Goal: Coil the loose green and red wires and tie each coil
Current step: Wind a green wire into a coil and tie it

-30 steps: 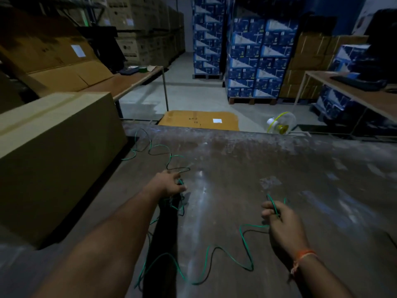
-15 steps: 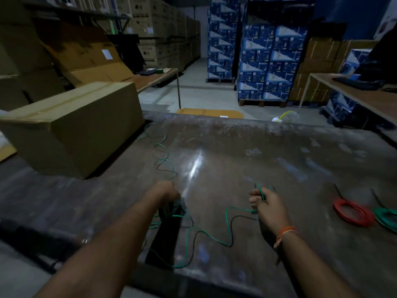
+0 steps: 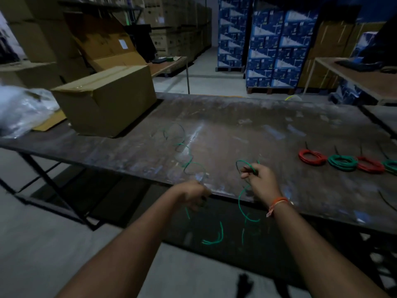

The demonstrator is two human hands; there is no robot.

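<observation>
A loose green wire snakes across the dark worn table and hangs in loops over its near edge. My left hand grips this wire at the table's near edge. My right hand pinches a small loop of the same wire just above the tabletop. Part of the wire dangles below both hands in front of the table. At the right of the table lie tied coils in a row: a red coil, a green coil, another red coil, and a green coil cut by the frame edge.
A large cardboard box stands on the table's far left, with a crumpled plastic bag beside it. Black cable ties lie near the coils. Stacked blue cartons and other tables stand behind.
Both hands have pulled back toward the table's near edge, drawing the green wire with them so its slack now hangs over the edge. The view has widened, showing more coils at right.
</observation>
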